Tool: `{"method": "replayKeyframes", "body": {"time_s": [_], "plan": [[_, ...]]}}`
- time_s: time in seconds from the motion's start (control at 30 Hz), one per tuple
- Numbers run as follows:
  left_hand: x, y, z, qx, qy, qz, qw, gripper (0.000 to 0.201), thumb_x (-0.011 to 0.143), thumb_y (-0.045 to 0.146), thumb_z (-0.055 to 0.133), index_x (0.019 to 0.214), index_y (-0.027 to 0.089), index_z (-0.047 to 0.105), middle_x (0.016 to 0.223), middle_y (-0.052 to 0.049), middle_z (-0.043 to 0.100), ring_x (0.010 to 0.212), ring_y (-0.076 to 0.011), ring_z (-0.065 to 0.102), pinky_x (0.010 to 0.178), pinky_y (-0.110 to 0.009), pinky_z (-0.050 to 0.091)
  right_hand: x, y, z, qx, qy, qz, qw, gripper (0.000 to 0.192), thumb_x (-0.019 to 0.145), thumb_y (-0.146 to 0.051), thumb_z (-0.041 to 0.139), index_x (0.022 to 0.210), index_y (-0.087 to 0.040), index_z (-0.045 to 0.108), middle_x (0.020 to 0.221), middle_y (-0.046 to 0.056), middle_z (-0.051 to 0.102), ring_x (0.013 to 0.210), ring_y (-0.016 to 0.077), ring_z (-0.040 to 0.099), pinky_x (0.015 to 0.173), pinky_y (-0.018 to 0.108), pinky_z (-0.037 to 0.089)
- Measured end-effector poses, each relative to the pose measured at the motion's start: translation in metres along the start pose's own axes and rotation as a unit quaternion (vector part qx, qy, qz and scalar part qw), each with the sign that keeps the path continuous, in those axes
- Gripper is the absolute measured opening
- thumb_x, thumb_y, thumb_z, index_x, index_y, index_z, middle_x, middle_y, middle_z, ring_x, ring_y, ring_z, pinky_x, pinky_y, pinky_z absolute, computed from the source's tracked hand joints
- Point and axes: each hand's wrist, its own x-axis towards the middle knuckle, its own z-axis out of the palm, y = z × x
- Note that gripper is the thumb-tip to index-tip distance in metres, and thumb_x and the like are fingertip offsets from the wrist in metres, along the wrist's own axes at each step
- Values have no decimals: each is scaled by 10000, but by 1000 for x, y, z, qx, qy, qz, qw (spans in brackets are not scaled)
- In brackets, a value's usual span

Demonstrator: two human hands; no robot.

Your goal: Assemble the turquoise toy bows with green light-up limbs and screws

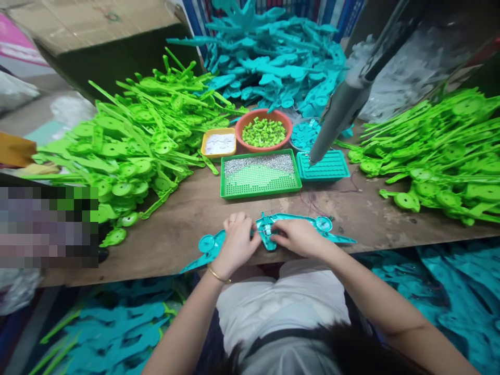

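Observation:
A long teal plastic shell [297, 216], shaped like a pair of wings with a round socket on each side, lies open side up near the table's front edge. My left hand [237, 242] is closed over its left wing, with the thumb reaching to the central section. From the other side my right hand [299, 237] bends its fingers in a pinch at the middle of the shell. Small pale parts [267, 229] sit between the two hands in that central section. What the right fingertips pinch is too small to make out.
Beyond the shell stand a green perforated tray [261, 191] with tiny metal pieces, a teal tray [332, 169], a red bowl [239, 130] and a yellow dish [203, 148]. An electric screwdriver [339, 117] hangs overhead. Lime green parts [128, 140] and teal parts [273, 57] are heaped around.

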Motion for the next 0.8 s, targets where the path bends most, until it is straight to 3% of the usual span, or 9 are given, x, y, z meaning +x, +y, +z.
{"method": "replayKeyframes", "body": {"time_s": [0.1,0.23,0.33,0.47,0.67,0.73,0.8], "plan": [[-3,-23,-3,-103,33,12,994,63,810,177,489,759,210,471,888,-35,543,929,-214,482,862,-386,371,-5,5,-4,26,4,-26,999,207,907,-322,549,1065,-219,636,933,22,695,842,164,628,680,246,379],[-5,-37,-2,-228,49,9,972,71,820,201,472,759,218,440,882,-29,533,893,-182,499,845,-341,413,-8,4,-6,-55,16,-38,998,240,954,-255,439,1032,-219,663,995,49,646,884,171,609,690,260,380],[-6,-37,1,-250,65,-7,966,68,819,197,475,759,216,450,867,-24,532,873,-170,505,832,-324,418,-10,2,-5,-111,6,-54,992,259,945,-238,434,1066,-235,663,975,55,620,843,173,591,649,269,371],[-5,-35,5,-241,91,-29,966,64,818,181,475,765,212,456,852,-16,521,834,-157,506,789,-300,419,-11,0,0,-184,-2,-86,979,250,920,-178,430,947,-194,678,967,97,607,885,207,559,660,295,378],[-3,-33,3,-244,114,-57,961,78,804,199,496,730,208,473,781,0,506,760,-151,489,735,-292,408,-7,1,3,-228,-7,-138,964,229,912,-174,449,969,-171,671,986,126,611,965,234,528,791,346,386],[-4,-37,3,-280,121,-77,949,85,788,226,527,714,206,488,761,3,511,752,-151,499,740,-294,419,-11,6,3,-224,38,-156,961,260,924,-179,434,1038,-183,667,1045,121,620,1008,236,517,905,392,362],[-3,-41,7,-315,133,-102,934,90,794,264,531,737,205,494,756,3,523,755,-151,530,743,-296,445,-19,14,7,-206,138,-137,959,300,938,-216,430,1162,-217,631,1150,111,608,1077,239,495,1026,451,286]]}}
